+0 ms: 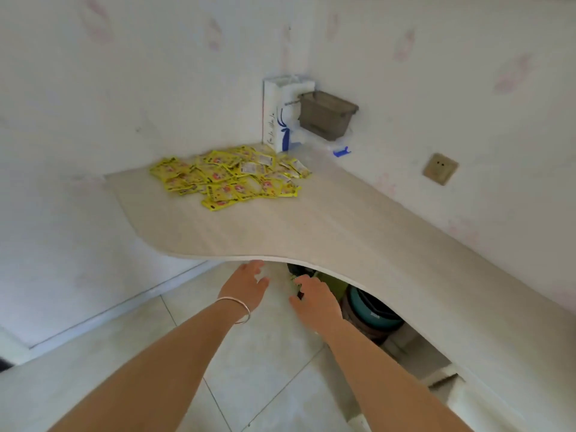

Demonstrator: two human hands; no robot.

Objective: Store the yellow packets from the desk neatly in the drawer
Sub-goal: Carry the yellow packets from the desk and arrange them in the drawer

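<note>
Reaching below the curved desk (311, 232) edge, left hand (246, 283) and right hand (314, 299) hang with fingers loosely spread, holding nothing. Yellow packets (230, 177) lie heaped on the desk's far corner, beside a white carton (276, 120).

A white carton with blue markings (276, 120) stood upright in the corner where the two walls met. Just beside it, to its right, a grey translucent bin (327, 115) hung on the wall. Below the bin a small blue clip (341, 151) lay close to the wall. Further right, a beige wall socket (440, 168) was set into the pale patterned wallpaper. A teal tub (372, 311) sat low in shadow on the pale tiled floor (265, 353).
</note>
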